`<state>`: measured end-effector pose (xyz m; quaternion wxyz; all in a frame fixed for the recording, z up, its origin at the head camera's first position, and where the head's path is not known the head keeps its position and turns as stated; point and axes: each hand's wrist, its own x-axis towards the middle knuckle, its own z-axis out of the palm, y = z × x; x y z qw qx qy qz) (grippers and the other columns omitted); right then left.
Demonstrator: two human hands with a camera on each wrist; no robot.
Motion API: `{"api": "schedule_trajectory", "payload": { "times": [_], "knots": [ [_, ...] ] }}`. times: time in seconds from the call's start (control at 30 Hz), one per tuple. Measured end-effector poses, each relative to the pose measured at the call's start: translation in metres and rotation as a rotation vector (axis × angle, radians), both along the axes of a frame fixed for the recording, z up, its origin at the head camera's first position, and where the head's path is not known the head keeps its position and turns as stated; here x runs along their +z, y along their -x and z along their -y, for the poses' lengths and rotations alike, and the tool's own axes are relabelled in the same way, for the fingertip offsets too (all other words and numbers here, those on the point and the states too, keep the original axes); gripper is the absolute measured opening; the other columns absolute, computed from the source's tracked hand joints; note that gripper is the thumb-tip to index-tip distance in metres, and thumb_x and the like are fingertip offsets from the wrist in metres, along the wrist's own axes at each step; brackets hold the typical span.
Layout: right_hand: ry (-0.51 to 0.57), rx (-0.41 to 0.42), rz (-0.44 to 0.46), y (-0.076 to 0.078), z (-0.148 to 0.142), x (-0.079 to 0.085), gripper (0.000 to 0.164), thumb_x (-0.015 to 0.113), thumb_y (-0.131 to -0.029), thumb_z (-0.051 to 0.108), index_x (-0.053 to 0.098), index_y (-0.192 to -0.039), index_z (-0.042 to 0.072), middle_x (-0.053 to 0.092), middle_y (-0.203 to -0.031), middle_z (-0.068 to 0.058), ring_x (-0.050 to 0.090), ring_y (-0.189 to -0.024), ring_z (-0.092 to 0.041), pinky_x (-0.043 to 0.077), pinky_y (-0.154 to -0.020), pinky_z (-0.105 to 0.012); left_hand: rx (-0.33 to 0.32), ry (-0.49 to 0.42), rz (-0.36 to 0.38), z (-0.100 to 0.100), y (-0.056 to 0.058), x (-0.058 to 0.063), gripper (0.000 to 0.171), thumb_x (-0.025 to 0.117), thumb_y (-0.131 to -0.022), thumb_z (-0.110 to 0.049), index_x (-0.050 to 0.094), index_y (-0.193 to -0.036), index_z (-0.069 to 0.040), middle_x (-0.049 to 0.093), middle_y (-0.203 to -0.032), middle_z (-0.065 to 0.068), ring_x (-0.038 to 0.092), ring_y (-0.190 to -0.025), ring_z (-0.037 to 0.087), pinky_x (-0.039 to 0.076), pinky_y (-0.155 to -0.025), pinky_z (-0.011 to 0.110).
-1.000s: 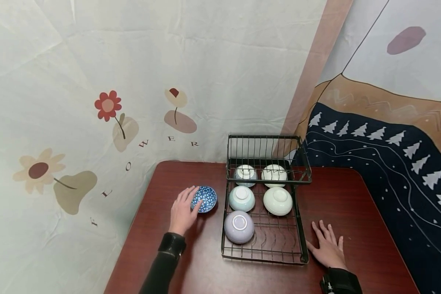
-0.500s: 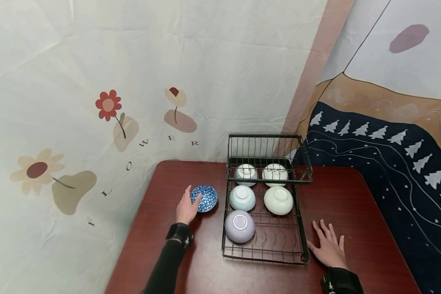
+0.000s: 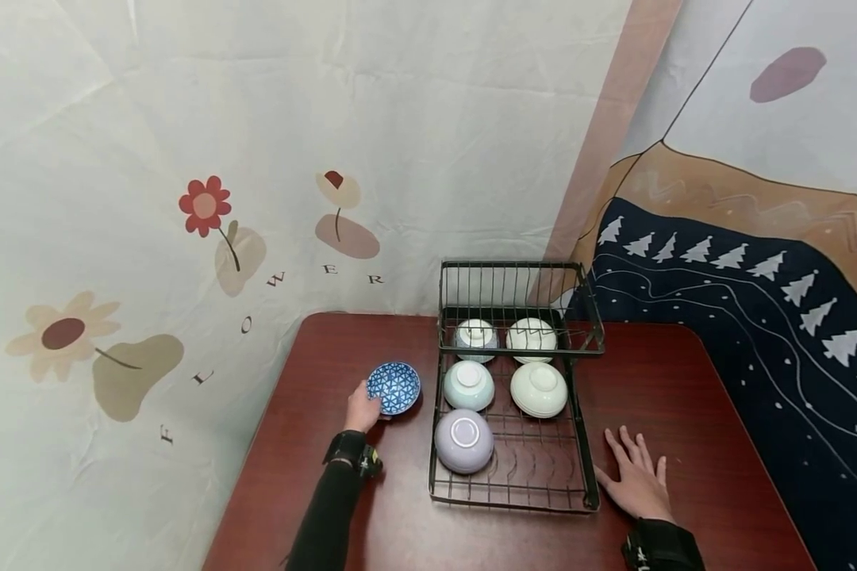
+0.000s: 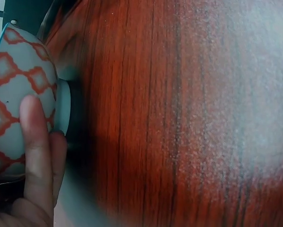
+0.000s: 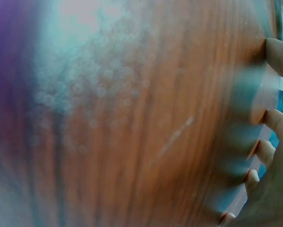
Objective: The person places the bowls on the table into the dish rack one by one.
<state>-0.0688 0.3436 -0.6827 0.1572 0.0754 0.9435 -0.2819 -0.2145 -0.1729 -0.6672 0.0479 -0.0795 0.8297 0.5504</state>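
A small bowl, blue and white inside, is upright near the table's left side. My left hand grips its near-left rim, with the thumb over the rim and the other fingers mostly hidden beneath in the head view. In the left wrist view, the outside of the bowl is white with an orange-red lattice. Fingers lie along that wall and by the foot ring, close over the table. To the right of the rack, my right hand rests on the tabletop with fingers spread, holding nothing.
A black wire dish rack with a raised back tier stands mid-table. Upside-down bowls sit in it: a lavender one, a pale blue one, a cream one and others behind. The reddish-brown table meets a printed cloth backdrop.
My left hand has gone from lying open over the bowl's left side to gripping its near-left rim, its fingers now under the bowl. The right hand stays put.
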Motion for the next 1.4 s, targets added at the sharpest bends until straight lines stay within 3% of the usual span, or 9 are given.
{"api": "schedule_trajectory", "payload": {
  "times": [0.43, 0.93, 1.0, 1.13, 1.17, 1.23, 1.3, 1.37, 1.4],
  "knots": [
    [0.001, 0.000, -0.003, 0.000, 0.000, -0.001, 0.101, 0.065, -0.105, 0.062, 0.022, -0.175, 0.003, 0.004, -0.183, -0.032, -0.010, -0.168, -0.058, -0.022, -0.124, -0.082, -0.020, 0.007, -0.045, 0.003, -0.001, 0.004, 0.043, 0.045, -0.102, 0.011, 0.048, -0.144, 0.018, 0.061, -0.134, 0.045, 0.075, -0.098, 0.055, 0.070, -0.064, 0.043],
    [0.011, 0.000, -0.023, -0.001, 0.000, 0.000, 0.100, 0.066, -0.105, 0.061, 0.024, -0.174, 0.003, 0.006, -0.182, -0.032, -0.008, -0.168, -0.058, -0.021, -0.125, -0.083, -0.009, 0.113, -0.081, -0.005, -0.033, 0.073, 0.040, 0.050, -0.104, 0.006, 0.055, -0.143, 0.011, 0.067, -0.137, 0.036, 0.070, -0.120, 0.049, 0.068, -0.090, 0.053],
    [0.009, -0.001, -0.019, 0.000, 0.001, 0.000, 0.101, 0.066, -0.104, 0.062, 0.024, -0.175, 0.003, 0.006, -0.182, -0.032, -0.009, -0.168, -0.058, -0.021, -0.125, -0.083, -0.026, 0.130, -0.095, -0.003, -0.035, 0.068, 0.040, 0.052, -0.103, 0.005, 0.056, -0.143, 0.010, 0.068, -0.136, 0.036, 0.070, -0.121, 0.049, 0.065, -0.097, 0.057],
    [-0.002, 0.000, -0.014, 0.000, 0.001, 0.002, 0.101, 0.065, -0.105, 0.062, 0.023, -0.175, 0.003, 0.007, -0.182, -0.032, -0.008, -0.168, -0.058, -0.020, -0.125, -0.083, -0.091, 0.151, -0.246, 0.007, -0.026, 0.012, 0.036, 0.059, -0.103, -0.006, 0.062, -0.139, 0.002, 0.074, -0.127, 0.028, 0.074, -0.113, 0.038, 0.066, -0.094, 0.046],
    [-0.004, 0.001, -0.015, 0.000, 0.001, 0.002, 0.101, 0.065, -0.105, 0.062, 0.023, -0.175, 0.003, 0.007, -0.182, -0.033, -0.008, -0.168, -0.058, -0.020, -0.124, -0.083, -0.105, 0.161, -0.263, 0.005, -0.028, 0.009, 0.037, 0.059, -0.102, -0.005, 0.063, -0.138, 0.002, 0.074, -0.126, 0.028, 0.074, -0.114, 0.039, 0.065, -0.097, 0.047],
    [-0.007, 0.003, -0.018, 0.000, 0.000, 0.002, 0.100, 0.065, -0.105, 0.062, 0.024, -0.174, 0.003, 0.007, -0.182, -0.033, -0.007, -0.168, -0.058, -0.020, -0.124, -0.083, -0.121, 0.157, -0.260, -0.007, -0.036, 0.019, 0.038, 0.060, -0.102, -0.004, 0.063, -0.139, 0.003, 0.074, -0.128, 0.028, 0.074, -0.117, 0.038, 0.065, -0.100, 0.048],
    [-0.008, 0.003, -0.021, -0.001, 0.000, 0.002, 0.100, 0.065, -0.105, 0.062, 0.024, -0.174, 0.003, 0.007, -0.182, -0.033, -0.007, -0.168, -0.058, -0.020, -0.124, -0.084, -0.136, 0.153, -0.214, -0.028, -0.050, 0.052, 0.042, 0.060, -0.100, 0.002, 0.061, -0.142, 0.010, 0.071, -0.133, 0.033, 0.072, -0.122, 0.046, 0.061, -0.107, 0.059],
    [-0.008, 0.003, -0.022, -0.001, 0.000, 0.001, 0.100, 0.065, -0.105, 0.063, 0.024, -0.174, 0.003, 0.007, -0.182, -0.032, -0.007, -0.168, -0.058, -0.020, -0.124, -0.084, -0.167, 0.100, -0.173, -0.048, -0.065, 0.082, 0.045, 0.058, -0.098, 0.007, 0.058, -0.142, 0.014, 0.069, -0.135, 0.038, 0.073, -0.114, 0.050, 0.064, -0.096, 0.063],
    [-0.007, 0.002, -0.022, -0.001, 0.000, 0.001, 0.101, 0.065, -0.105, 0.063, 0.024, -0.174, 0.003, 0.007, -0.182, -0.032, -0.007, -0.168, -0.058, -0.020, -0.124, -0.084, -0.190, 0.070, -0.188, -0.055, -0.068, 0.085, 0.044, 0.057, -0.098, 0.007, 0.058, -0.142, 0.013, 0.069, -0.133, 0.038, 0.075, -0.108, 0.048, 0.067, -0.086, 0.060]
  ]
}}
